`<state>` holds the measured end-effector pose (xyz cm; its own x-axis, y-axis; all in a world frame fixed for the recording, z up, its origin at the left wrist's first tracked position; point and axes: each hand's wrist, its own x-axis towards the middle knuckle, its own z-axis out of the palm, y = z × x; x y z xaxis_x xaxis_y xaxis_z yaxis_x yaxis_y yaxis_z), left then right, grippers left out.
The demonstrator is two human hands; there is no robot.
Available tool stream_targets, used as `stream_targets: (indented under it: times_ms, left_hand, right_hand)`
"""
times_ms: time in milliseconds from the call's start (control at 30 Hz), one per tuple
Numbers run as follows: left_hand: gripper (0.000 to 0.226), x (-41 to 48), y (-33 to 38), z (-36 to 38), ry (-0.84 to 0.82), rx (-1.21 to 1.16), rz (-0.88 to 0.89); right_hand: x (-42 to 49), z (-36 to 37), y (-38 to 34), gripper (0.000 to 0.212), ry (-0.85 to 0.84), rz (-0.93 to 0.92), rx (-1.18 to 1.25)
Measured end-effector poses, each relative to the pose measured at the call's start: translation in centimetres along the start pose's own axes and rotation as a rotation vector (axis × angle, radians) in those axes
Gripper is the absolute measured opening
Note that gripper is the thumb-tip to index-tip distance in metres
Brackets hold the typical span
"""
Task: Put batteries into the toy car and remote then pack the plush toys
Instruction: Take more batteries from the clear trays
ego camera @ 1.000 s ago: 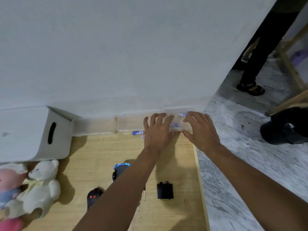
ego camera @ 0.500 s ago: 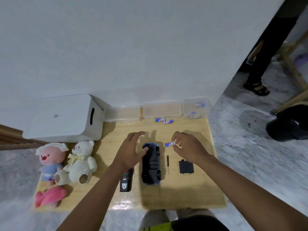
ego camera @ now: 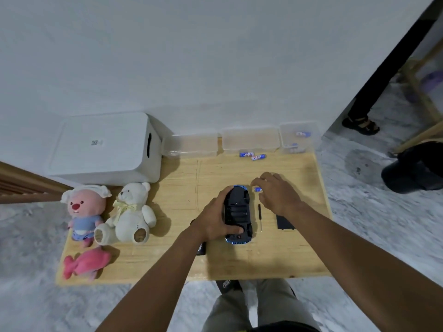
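A blue toy car [ego camera: 238, 213] lies upside down on the wooden table [ego camera: 182, 188], its black battery bay facing up. My left hand [ego camera: 215, 218] grips the car's left side. My right hand [ego camera: 278, 194] hovers just right of the car and pinches a blue battery [ego camera: 258, 189]. Two more blue batteries [ego camera: 253, 156] lie near the back edge. The black remote [ego camera: 201, 249] is mostly hidden under my left forearm. A black battery cover [ego camera: 285, 222] and a small screwdriver [ego camera: 259, 216] lie right of the car. Three plush toys sit at the left: pink-faced plush [ego camera: 82, 209], white bear [ego camera: 130, 214], pink fish [ego camera: 84, 263].
A white storage box [ego camera: 105, 147] stands at the back left. Three clear plastic containers [ego camera: 250, 138] line the wall; the rightmost container [ego camera: 298, 137] holds batteries. A person's leg and sandal [ego camera: 362, 123] show on the marble floor at right, beside a black object [ego camera: 417, 171].
My hands came back from the clear container at the wall. The right hand carried a battery toward the car, and the left hand closed on the car's side.
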<state>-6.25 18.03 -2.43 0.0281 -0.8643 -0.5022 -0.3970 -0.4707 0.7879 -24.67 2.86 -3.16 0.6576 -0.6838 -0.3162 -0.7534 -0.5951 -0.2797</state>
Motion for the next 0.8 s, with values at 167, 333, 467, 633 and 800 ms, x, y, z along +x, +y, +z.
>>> stream_targets:
  times_ms: [167,333,467,633,800]
  left_hand:
    - [0.122,0.5,0.3,-0.1,-0.023,-0.010,-0.019]
    - [0.119,0.8,0.5,-0.5,-0.048,-0.032,-0.003]
    - [0.117,1.2,0.3,-1.4,-0.026,-0.073,0.021]
    - [0.119,1.8,0.4,-3.1,0.014,-0.104,-0.007]
    - [0.120,2.6,0.6,-4.0,0.038,-0.105,-0.002]
  right_hand:
    - [1.2,1.8,0.0,0.030,0.034,0.015,-0.049]
    - [3.0,-0.2,-0.5,0.021,0.192,0.175,0.216]
    - [5.3,-2.9,-0.4,0.026,0.216,0.219,-0.003]
    - [6.4,-2.6,0.1,0.040,0.149,0.101,-0.437]
    - [6.9,-1.2,1.0,0.042,0.191,0.005,-0.503]
